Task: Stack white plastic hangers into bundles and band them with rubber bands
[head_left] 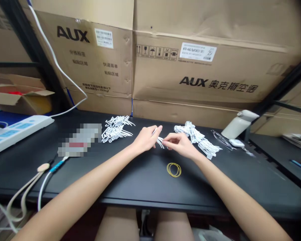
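Note:
My left hand (146,138) and my right hand (180,144) meet over the middle of the black table (130,180), both pinching a small bunch of white wire pieces (161,142) between them. One loose heap of the same white wire pieces (116,128) lies to the left of my left hand. Another heap (200,139) lies just right of my right hand. Yellow rubber bands (174,169) rest on the table a little nearer to me, below my right hand.
Large AUX cardboard boxes (195,63) wall off the back. A white power strip (13,132) and cables (32,185) lie at the left. A white device (238,124), a small white gadget (237,143) and clear plastic (220,139) sit at the right.

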A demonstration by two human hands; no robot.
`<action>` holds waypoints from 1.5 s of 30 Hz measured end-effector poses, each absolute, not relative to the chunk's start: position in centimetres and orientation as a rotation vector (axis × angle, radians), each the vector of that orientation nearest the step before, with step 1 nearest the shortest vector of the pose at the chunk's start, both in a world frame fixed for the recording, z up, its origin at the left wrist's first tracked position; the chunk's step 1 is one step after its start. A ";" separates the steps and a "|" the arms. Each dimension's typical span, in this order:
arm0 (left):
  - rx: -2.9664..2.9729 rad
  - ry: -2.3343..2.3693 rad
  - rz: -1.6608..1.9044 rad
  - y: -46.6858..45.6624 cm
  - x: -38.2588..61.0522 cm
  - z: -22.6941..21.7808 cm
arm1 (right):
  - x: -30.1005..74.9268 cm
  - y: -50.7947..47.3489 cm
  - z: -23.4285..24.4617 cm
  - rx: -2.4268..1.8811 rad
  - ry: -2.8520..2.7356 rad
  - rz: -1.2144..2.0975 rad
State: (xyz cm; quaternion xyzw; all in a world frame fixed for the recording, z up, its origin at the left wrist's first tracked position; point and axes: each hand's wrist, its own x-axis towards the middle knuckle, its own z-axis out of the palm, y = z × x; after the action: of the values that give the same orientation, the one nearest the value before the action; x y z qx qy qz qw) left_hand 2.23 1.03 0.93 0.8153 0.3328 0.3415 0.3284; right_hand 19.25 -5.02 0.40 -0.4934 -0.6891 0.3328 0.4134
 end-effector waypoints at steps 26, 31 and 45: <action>0.968 0.878 0.956 5.1 1.4 1.3 | 20.1 -2.3 -4.1 -1.380 -1.633 0.386; 0.879 0.857 0.955 5.3 1.3 1.0 | 20.0 -1.6 -4.7 -1.410 -1.783 0.185; 1.005 0.869 0.986 4.5 1.7 1.1 | 24.6 -1.9 -2.2 -1.544 -1.331 0.858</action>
State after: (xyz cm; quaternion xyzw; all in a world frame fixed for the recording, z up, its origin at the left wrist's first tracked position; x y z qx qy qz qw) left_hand 1.71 4.49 1.11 0.4472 0.3864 0.4386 0.6770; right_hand 24.57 -1.89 -2.20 -0.6239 -0.5378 0.3466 0.4487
